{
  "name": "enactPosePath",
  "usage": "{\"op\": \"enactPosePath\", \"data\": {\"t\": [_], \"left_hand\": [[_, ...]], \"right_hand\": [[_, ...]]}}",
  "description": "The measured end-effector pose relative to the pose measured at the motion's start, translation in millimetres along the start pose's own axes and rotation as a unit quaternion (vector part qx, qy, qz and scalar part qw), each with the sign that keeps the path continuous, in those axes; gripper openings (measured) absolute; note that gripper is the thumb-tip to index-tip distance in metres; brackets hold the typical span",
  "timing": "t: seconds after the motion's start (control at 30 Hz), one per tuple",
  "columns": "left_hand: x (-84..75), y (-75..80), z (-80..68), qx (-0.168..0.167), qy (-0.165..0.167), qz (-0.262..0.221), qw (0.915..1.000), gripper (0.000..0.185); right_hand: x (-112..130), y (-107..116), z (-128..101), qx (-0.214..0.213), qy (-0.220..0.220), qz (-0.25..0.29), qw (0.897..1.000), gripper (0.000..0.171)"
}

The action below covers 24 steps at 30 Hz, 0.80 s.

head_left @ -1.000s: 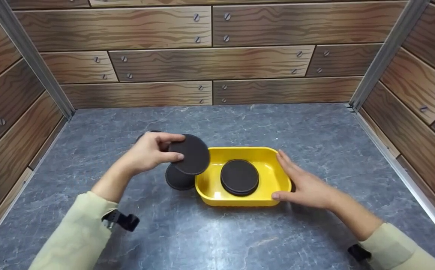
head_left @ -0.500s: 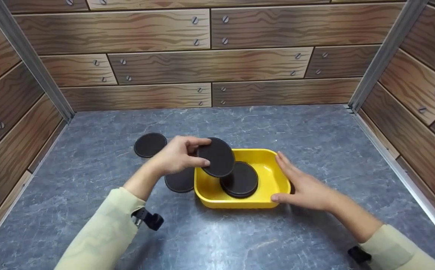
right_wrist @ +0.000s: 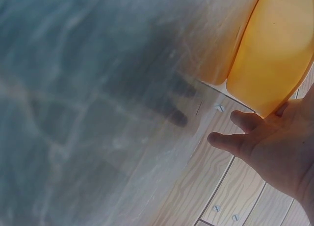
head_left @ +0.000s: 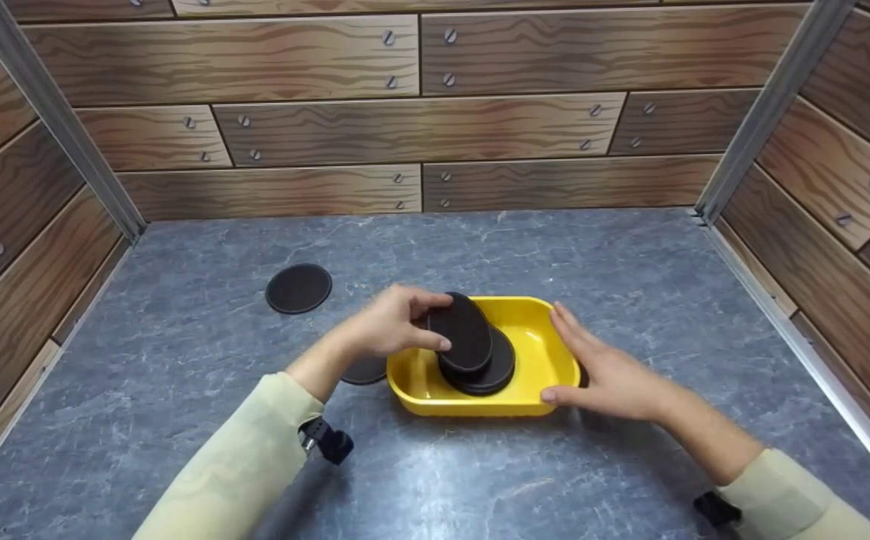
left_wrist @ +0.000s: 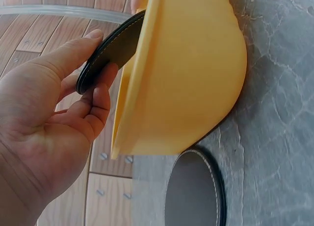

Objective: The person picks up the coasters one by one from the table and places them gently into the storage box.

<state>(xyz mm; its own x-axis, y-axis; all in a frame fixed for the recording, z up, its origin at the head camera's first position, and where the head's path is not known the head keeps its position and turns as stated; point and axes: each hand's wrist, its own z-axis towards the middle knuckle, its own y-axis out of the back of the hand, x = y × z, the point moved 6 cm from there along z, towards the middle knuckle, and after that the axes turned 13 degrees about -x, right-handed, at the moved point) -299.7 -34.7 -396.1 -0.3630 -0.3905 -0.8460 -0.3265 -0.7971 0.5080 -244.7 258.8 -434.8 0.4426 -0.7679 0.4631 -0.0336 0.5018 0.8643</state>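
Observation:
A yellow tray [head_left: 547, 345] sits mid-table with a stack of dark round discs [head_left: 496, 375] in it. My left hand [head_left: 397, 322] pinches one more dark disc [head_left: 462, 330], tilted, just above that stack; in the left wrist view the held disc [left_wrist: 113, 49] sits between thumb and fingers beside the yellow tray [left_wrist: 186, 74]. My right hand [head_left: 600, 367] rests with straight fingers against the tray's right wall; the right wrist view shows this hand [right_wrist: 274, 142] beside the tray [right_wrist: 279, 54].
Another dark disc [head_left: 298, 288] lies flat on the grey table to the back left. One more disc [head_left: 366, 370] lies against the tray's left side, partly under my left forearm, also seen as the disc [left_wrist: 196, 191]. Wood-patterned walls enclose three sides.
My left hand has carried the disc rightward from outside the tray's left edge to over the stack inside, lowering it. My right hand has stayed at the tray's right wall.

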Motion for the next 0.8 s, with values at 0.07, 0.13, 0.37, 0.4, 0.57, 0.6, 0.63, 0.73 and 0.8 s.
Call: {"op": "enactPosePath", "data": {"t": [0.07,0.13,0.37,0.4,0.57,0.6,0.63,0.73,0.8], "left_hand": [[-0.4,-3.8,2.0,0.003,-0.001,0.008,1.0000,0.069],[-0.6,-7.4,3.3,0.005,-0.001,0.015,0.9999,0.069],[-0.7,-18.4,4.3,0.013,-0.002,0.050,0.9987,0.070],[-0.4,-19.3,4.4,0.014,-0.002,0.055,0.9984,0.070],[1.0,-21.7,4.4,0.016,0.002,0.089,0.9959,0.071],[1.0,-22.0,4.3,0.017,0.004,0.096,0.9953,0.071],[0.8,-22.3,4.3,0.017,0.006,0.103,0.9945,0.071],[1.1,-24.1,4.4,0.019,0.010,0.120,0.9926,0.072],[1.1,-26.0,4.7,0.021,0.008,0.131,0.9911,0.072]], "right_hand": [[0,0,0,0.001,-0.001,0.000,1.000,0.115],[0,0,0,0.002,-0.003,0.001,1.000,0.115],[2,0,-1,0.004,-0.006,0.001,1.000,0.115],[2,0,-1,0.004,-0.006,0.002,1.000,0.115],[1,1,-1,0.002,-0.004,0.000,1.000,0.116],[1,1,-1,0.001,-0.003,-0.001,1.000,0.116],[1,1,0,0.001,-0.004,-0.001,1.000,0.116],[1,1,0,0.002,-0.004,0.000,1.000,0.116],[1,0,-1,0.003,-0.005,0.000,1.000,0.116]]}}
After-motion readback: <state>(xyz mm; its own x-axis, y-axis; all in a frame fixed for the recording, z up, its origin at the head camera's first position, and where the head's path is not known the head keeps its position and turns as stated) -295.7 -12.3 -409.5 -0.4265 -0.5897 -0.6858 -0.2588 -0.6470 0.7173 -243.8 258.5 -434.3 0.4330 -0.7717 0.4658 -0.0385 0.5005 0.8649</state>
